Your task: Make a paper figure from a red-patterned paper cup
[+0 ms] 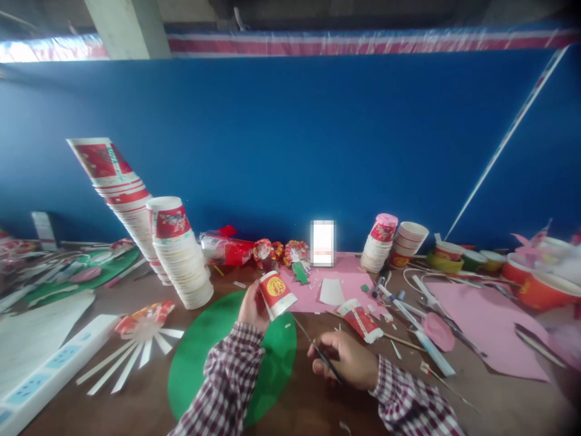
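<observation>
My left hand (252,307) is closed around a red and white paper cup piece (276,294) with a yellow round print, held above the green round sheet (195,363). To the right, my right hand (347,358) grips a thin dark tool (323,356), whose narrow tip points up and left toward the cup piece without touching it; whether it is a pair of scissors cannot be made out. A flattened red and white cup piece (362,321) lies just behind my right hand. Left of the green sheet rests a cup cut into strips (144,332).
Tall stacks of paper cups (181,260) stand at the left, shorter stacks (379,245) at the right. A white power strip (59,369) lies front left. Pink sheets (490,327), pens, scraps and orange bowls (544,289) are spread rightward. A blue partition (290,139) closes the back.
</observation>
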Demonstrator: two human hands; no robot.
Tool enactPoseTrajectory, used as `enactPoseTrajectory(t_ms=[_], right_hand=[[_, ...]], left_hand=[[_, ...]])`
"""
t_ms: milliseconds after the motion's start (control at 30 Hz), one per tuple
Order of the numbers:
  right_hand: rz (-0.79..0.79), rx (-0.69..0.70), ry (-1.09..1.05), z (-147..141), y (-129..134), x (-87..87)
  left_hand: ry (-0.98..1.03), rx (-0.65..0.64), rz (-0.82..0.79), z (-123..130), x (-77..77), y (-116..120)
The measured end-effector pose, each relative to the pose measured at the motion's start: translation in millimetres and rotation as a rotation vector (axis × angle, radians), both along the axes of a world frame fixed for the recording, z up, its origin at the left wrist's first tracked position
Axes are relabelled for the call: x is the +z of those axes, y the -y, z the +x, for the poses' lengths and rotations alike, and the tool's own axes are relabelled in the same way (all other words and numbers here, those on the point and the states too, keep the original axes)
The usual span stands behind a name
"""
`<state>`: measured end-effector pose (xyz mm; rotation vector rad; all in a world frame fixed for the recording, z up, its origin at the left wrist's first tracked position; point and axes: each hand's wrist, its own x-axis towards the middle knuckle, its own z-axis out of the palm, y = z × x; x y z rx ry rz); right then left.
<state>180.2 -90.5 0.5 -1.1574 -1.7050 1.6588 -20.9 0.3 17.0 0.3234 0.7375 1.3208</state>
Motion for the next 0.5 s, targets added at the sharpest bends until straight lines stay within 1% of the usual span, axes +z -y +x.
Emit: enactPoseTrajectory(t_ms=[100,200,333,500], right_hand=[[0.067,-0.009,0.080,-1.6,1.4,0.2],[0.110,-0.027,0.097,-3.3,1.9,2.7],[0.095,-0.054,0.040,-5.4,1.8,3.8],[0.065,-0.091,-0.024,-5.7,-0.2,-0.4]], left_hand=[[0.007,0.004,-0.016,2.3,-0.3,0.3],[0.000,0.024,-0.043,4.7,-1.7,0.5],[-0.001,0.002,-0.012,7.6,-3.1,2.6],[-0.037,-0.030,-0.061,13.1,-1.8,7.6]])
